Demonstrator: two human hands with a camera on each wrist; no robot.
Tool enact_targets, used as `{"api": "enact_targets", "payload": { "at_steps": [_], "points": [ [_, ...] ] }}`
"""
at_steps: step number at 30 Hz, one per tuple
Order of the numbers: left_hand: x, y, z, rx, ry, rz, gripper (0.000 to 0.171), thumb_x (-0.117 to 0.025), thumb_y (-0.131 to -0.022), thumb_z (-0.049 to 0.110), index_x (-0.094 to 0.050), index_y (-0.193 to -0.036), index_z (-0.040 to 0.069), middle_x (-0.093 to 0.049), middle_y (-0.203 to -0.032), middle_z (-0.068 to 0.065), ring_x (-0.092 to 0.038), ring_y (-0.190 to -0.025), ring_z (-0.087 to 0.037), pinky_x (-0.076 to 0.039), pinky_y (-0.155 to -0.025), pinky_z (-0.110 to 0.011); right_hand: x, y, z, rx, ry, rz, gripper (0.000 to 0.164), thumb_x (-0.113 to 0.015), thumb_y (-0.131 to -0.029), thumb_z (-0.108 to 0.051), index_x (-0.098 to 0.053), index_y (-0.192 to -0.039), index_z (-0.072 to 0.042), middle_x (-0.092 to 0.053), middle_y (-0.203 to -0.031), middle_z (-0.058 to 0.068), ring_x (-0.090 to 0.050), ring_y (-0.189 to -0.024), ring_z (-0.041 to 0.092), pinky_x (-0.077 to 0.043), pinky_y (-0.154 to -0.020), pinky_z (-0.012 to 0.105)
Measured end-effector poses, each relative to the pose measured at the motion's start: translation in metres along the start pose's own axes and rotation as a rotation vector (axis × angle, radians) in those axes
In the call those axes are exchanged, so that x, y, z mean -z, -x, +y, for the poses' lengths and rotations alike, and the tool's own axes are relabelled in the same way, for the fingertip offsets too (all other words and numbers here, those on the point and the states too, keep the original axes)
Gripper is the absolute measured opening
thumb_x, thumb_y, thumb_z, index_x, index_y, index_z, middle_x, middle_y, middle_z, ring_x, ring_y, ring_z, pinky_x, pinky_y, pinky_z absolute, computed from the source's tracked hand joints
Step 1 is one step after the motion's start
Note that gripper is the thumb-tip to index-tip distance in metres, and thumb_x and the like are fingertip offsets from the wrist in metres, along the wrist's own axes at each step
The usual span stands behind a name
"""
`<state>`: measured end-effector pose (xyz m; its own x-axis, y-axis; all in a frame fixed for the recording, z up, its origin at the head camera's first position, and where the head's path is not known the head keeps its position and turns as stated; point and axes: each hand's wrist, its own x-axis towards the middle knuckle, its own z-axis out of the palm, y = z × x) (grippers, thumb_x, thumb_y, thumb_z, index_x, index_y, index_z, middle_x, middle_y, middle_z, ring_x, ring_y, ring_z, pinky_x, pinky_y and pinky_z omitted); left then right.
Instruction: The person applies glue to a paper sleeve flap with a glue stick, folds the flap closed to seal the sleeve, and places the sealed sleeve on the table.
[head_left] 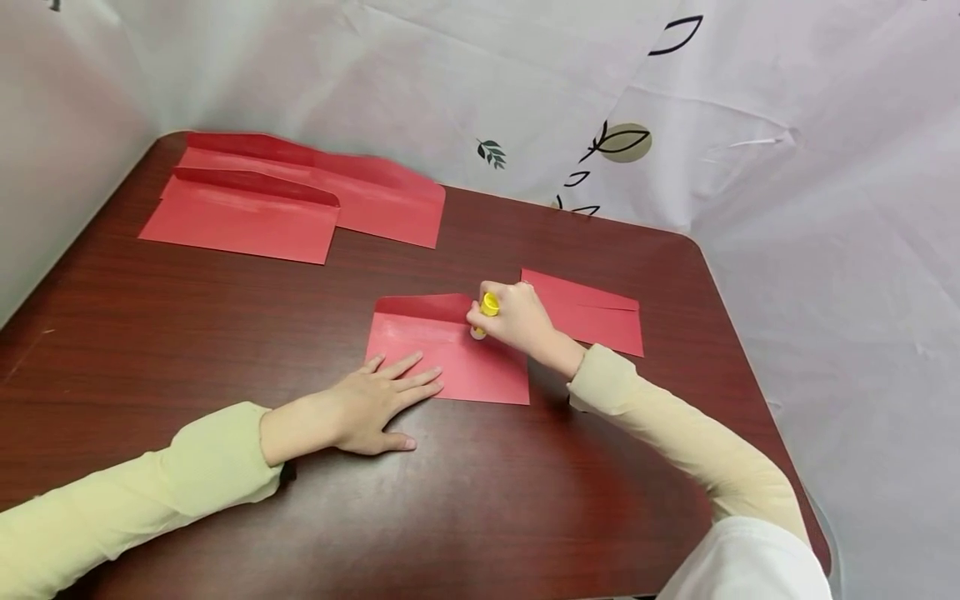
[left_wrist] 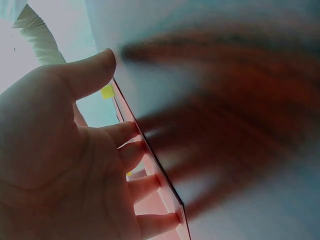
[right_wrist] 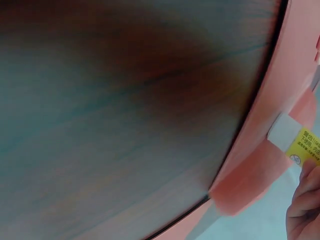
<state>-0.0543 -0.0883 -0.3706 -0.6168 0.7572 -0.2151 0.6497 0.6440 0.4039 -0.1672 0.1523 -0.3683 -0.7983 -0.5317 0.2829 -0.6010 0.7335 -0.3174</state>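
A red envelope (head_left: 480,375) lies on the table with its flap (head_left: 423,307) folded open at the far side. My left hand (head_left: 375,410) rests on its near left part, fingers straight and spread, the thumb on the tabletop. In my right hand (head_left: 519,315) I grip a yellow glue stick (head_left: 490,305), its white end down near the flap's fold at the right. The right wrist view shows the glue stick (right_wrist: 300,142) with a printed yellow label and white end against the envelope; most of the hand lies outside that view.
To the right, partly behind my right hand, lies another red envelope (head_left: 600,312) with its flap folded down. Several overlapping red envelopes (head_left: 247,217) with raised flaps lie at the far left of the brown table (head_left: 187,333). A pale patterned curtain (head_left: 375,83) borders the table.
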Motion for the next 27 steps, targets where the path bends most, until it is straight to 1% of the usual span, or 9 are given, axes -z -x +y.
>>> {"api": "enact_targets", "payload": {
  "at_steps": [5, 16, 21, 27],
  "points": [
    [-0.001, -0.001, 0.000, -0.004, -0.006, 0.004, 0.075, -0.065, -0.087, 0.044, -0.036, -0.149, 0.016, -0.030, -0.158, -0.003, -0.019, -0.147, -0.035, -0.021, -0.110, -0.067, -0.008, -0.012, -0.013, 0.035, -0.009, -0.018, 0.017, -0.062, -0.081, -0.018, -0.055, -0.068, -0.010, -0.049, -0.049, -0.002, -0.042, -0.041, 0.009, -0.035, -0.042, 0.018],
    [0.000, 0.000, 0.000, -0.006, -0.012, 0.009, 0.074, -0.066, -0.087, 0.044, -0.036, -0.149, 0.016, -0.031, -0.157, -0.003, -0.022, -0.146, -0.035, -0.022, -0.110, -0.067, -0.024, -0.037, -0.039, 0.071, -0.022, -0.055, 0.017, -0.062, -0.083, -0.020, -0.055, -0.070, -0.010, -0.048, -0.049, -0.002, -0.043, -0.041, 0.009, -0.035, -0.043, 0.017],
    [0.002, 0.000, 0.001, -0.008, -0.012, -0.002, 0.075, -0.065, -0.087, 0.044, -0.036, -0.149, 0.016, -0.031, -0.157, -0.003, -0.023, -0.146, -0.035, -0.022, -0.110, -0.067, -0.031, -0.047, -0.052, 0.102, -0.007, -0.066, 0.015, -0.062, -0.084, -0.021, -0.058, -0.074, -0.009, -0.049, -0.050, -0.002, -0.044, -0.041, 0.009, -0.036, -0.044, 0.015],
    [0.002, 0.000, 0.001, -0.008, -0.007, -0.001, 0.074, -0.065, -0.087, 0.044, -0.036, -0.149, 0.016, -0.031, -0.157, -0.004, -0.022, -0.146, -0.035, -0.022, -0.110, -0.067, -0.038, -0.059, -0.069, 0.146, 0.042, -0.085, 0.016, -0.060, -0.085, -0.022, -0.058, -0.075, -0.010, -0.044, -0.049, -0.005, -0.042, -0.041, 0.009, -0.032, -0.044, 0.015]
  ]
}}
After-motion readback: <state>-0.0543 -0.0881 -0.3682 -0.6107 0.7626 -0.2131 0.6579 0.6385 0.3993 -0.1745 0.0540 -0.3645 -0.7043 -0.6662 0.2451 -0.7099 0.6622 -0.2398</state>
